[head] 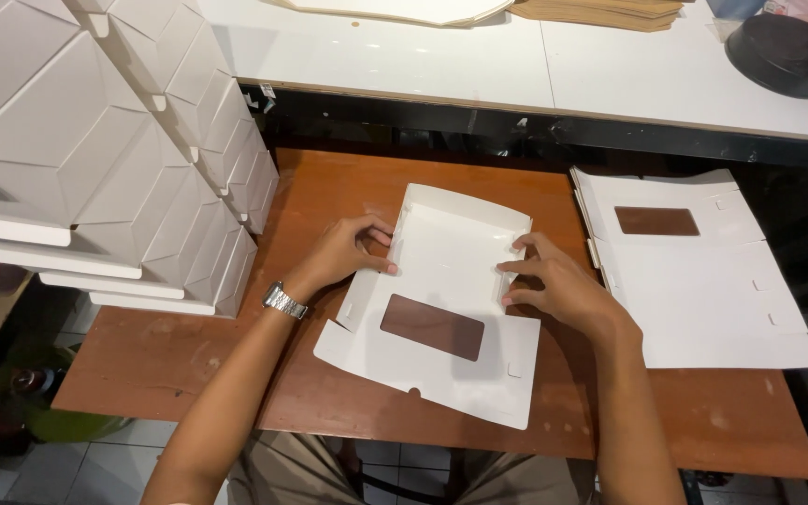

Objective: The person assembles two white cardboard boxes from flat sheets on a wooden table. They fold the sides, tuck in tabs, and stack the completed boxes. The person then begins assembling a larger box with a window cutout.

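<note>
Both hands on the flat white box blank (pixel 441 299) — mid-fold on the brown counter (pixel 329 187).
Left hand (pixel 343 252) has its grip pinching the raised left flap; right hand (pixel 554 285) presses fingers on the right flap — blank lies centre, window panel nearest the person, spare blanks (pixel 703 281) stacked just right.

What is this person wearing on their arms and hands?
Both forearms are bare, with no sleeves in view and no gloves. The left hand has a silver metal-link wristwatch at the wrist. The right hand wears nothing: no watch, and no ring that I can make out.
</note>
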